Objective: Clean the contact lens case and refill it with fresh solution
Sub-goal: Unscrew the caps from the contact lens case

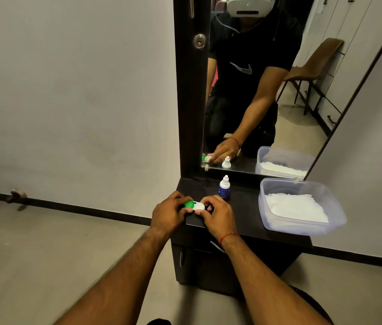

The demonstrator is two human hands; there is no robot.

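Both forearms reach in from below, a red thread round my right wrist. My left hand [167, 213] has its fingers clamped on the green cap [189, 204] of the contact lens case [194, 206], and my right hand [217, 216] pinches the white cap [199, 205]. That case sits at the front left corner of the dark surface [244, 207]. Just behind it stands the solution bottle [224, 186], upright, its blue label too small to read. Off at the right edge, a clear plastic tub [302, 221] holds white tissue [296, 207]. Behind everything, a mirror [267, 90] doubles the lot.
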